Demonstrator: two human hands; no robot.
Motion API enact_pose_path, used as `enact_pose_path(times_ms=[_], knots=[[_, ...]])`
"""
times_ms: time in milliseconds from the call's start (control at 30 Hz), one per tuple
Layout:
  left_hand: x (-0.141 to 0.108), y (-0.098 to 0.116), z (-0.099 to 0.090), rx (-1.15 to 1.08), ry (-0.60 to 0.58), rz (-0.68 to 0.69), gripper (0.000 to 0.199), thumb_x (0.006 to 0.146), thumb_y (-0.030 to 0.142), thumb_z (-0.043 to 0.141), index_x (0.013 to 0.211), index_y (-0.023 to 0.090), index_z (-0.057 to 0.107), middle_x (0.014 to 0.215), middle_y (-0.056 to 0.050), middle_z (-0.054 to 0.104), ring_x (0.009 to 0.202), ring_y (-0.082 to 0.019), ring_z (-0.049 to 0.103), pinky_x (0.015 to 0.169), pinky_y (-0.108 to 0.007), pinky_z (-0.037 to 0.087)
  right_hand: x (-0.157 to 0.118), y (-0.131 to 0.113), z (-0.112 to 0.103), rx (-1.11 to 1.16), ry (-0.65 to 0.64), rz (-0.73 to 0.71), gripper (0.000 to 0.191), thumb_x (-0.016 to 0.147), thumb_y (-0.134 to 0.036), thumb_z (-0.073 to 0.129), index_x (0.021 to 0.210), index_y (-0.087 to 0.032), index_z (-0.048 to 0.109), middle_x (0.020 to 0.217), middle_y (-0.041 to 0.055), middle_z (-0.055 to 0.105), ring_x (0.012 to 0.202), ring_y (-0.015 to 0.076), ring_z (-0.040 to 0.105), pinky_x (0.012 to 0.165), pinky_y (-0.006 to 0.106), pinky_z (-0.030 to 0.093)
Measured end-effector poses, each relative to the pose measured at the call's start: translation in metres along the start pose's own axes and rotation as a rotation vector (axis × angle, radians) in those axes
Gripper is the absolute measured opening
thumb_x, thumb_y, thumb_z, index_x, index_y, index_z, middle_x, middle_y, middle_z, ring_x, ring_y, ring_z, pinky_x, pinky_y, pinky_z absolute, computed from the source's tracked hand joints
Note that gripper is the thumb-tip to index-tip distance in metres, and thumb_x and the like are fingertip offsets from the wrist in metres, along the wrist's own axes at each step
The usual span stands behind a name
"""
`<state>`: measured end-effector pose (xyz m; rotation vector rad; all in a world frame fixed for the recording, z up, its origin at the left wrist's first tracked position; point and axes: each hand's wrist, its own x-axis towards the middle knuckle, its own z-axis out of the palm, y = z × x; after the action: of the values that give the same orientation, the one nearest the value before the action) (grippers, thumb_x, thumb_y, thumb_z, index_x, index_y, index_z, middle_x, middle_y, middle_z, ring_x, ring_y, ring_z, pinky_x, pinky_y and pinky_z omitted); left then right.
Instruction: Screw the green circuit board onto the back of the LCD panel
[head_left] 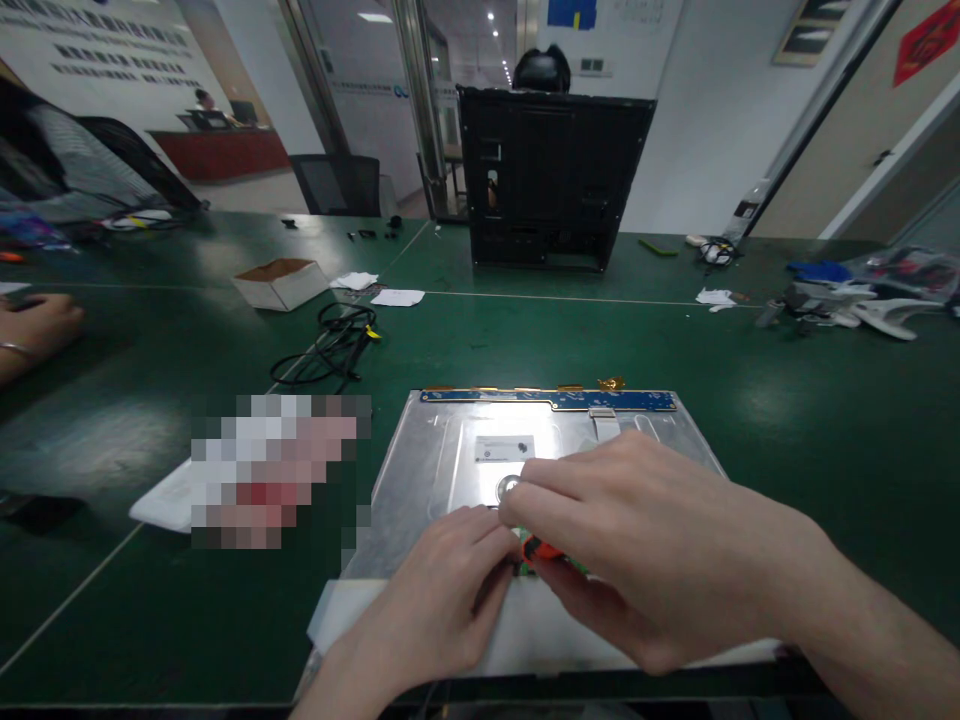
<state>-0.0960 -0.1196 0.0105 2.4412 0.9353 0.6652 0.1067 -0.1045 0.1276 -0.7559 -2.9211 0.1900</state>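
A flat silver metal panel (427, 450) lies in front of me, with a blue circuit strip (525, 400) along its far edge. My right hand (637, 530) is closed around an orange and black tool (538, 549) over the near part of the panel. Only a small piece of the tool shows between the fingers. Against it on the left, my left hand (450, 580) has its fingers pressed together near a small green board mostly covered by the hands. Whatever its fingertips hold is hidden. White sheet material (555, 630) lies under both hands.
Black cables (330, 345) and an open box (281, 284) sit to the left. A black panel (551, 180) stands upright at the far side. Another person's hand (37, 330) rests at the left edge. Plastic items (847, 300) lie at the far right.
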Motion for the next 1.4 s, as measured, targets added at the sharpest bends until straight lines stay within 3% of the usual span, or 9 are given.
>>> enact_pose_path(times_ms=[133,633,867,1000,1100,1167,1267,1400], knots=[[-0.0005,0.0013,-0.0005,0.010,0.012,-0.002,0.017,0.083,0.010,0.045,0.090,0.020,0.056,0.091,-0.004,0.066,0.087,-0.022,0.063,0.075,-0.032,0.047,0.0004,0.0011,0.0020,-0.044,0.040,-0.004,0.001,0.090,-0.021,0.049,0.090,-0.020,0.048,0.081,-0.0025,0.059,0.061,0.0128,0.044,0.051,0.031,0.022],[-0.0021,-0.0025,0.0012,0.005,-0.029,-0.015,0.017,0.080,0.010,0.045,0.089,0.020,0.055,0.087,-0.004,0.066,0.080,-0.022,0.062,0.072,-0.032,0.046,0.0007,0.0005,0.0063,-0.203,0.085,0.044,0.021,0.094,-0.037,0.051,0.082,-0.021,0.051,0.060,-0.0029,0.059,0.048,0.0130,0.045,0.050,0.032,0.011],[0.0008,0.0011,-0.0030,-0.019,0.001,-0.010,0.020,0.079,0.009,0.047,0.091,0.021,0.057,0.091,-0.005,0.066,0.084,-0.023,0.062,0.076,-0.034,0.050,0.0009,-0.0027,0.0029,-0.073,0.018,0.030,0.004,0.093,-0.025,0.050,0.094,-0.021,0.050,0.077,-0.0006,0.065,0.061,0.0138,0.052,0.052,0.031,0.018],[0.0013,0.0009,-0.0028,-0.024,-0.003,-0.017,0.023,0.078,0.008,0.046,0.090,0.021,0.058,0.090,-0.005,0.067,0.087,-0.024,0.063,0.078,-0.035,0.051,-0.0002,-0.0039,0.0004,0.052,-0.020,0.011,0.017,0.086,-0.018,0.055,0.101,-0.021,0.047,0.090,-0.0012,0.065,0.070,0.0134,0.054,0.052,0.030,0.023],[-0.0004,-0.0005,-0.0011,-0.038,-0.014,-0.033,0.023,0.077,0.007,0.046,0.088,0.021,0.059,0.095,-0.006,0.068,0.091,-0.025,0.063,0.083,-0.037,0.051,-0.0008,-0.0040,-0.0002,0.073,-0.031,-0.002,0.018,0.085,-0.020,0.056,0.101,-0.023,0.047,0.088,-0.0022,0.064,0.067,0.0130,0.052,0.052,0.029,0.022],[-0.0022,-0.0018,0.0003,-0.042,-0.034,-0.034,0.025,0.077,0.007,0.046,0.092,0.022,0.059,0.100,-0.006,0.068,0.095,-0.025,0.063,0.086,-0.038,0.050,-0.0009,-0.0035,0.0005,0.042,-0.023,0.014,0.013,0.090,-0.031,0.054,0.099,-0.023,0.048,0.083,-0.0021,0.064,0.063,0.0133,0.050,0.052,0.030,0.020],[-0.0035,-0.0027,0.0013,-0.040,-0.061,-0.026,0.028,0.079,0.009,0.046,0.100,0.022,0.059,0.103,-0.005,0.067,0.095,-0.024,0.063,0.083,-0.036,0.049,-0.0011,-0.0022,0.0028,-0.021,0.006,0.058,0.021,0.094,-0.044,0.051,0.095,-0.023,0.050,0.076,-0.0022,0.063,0.059,0.0135,0.048,0.052,0.030,0.017],[-0.0014,-0.0007,-0.0005,-0.019,-0.003,-0.010,0.022,0.079,0.009,0.046,0.093,0.021,0.058,0.091,-0.005,0.067,0.084,-0.023,0.063,0.075,-0.034,0.050,-0.0015,-0.0020,0.0041,-0.056,0.018,0.058,0.011,0.096,-0.032,0.047,0.090,-0.022,0.050,0.072,-0.0027,0.062,0.057,0.0126,0.046,0.053,0.030,0.016]])
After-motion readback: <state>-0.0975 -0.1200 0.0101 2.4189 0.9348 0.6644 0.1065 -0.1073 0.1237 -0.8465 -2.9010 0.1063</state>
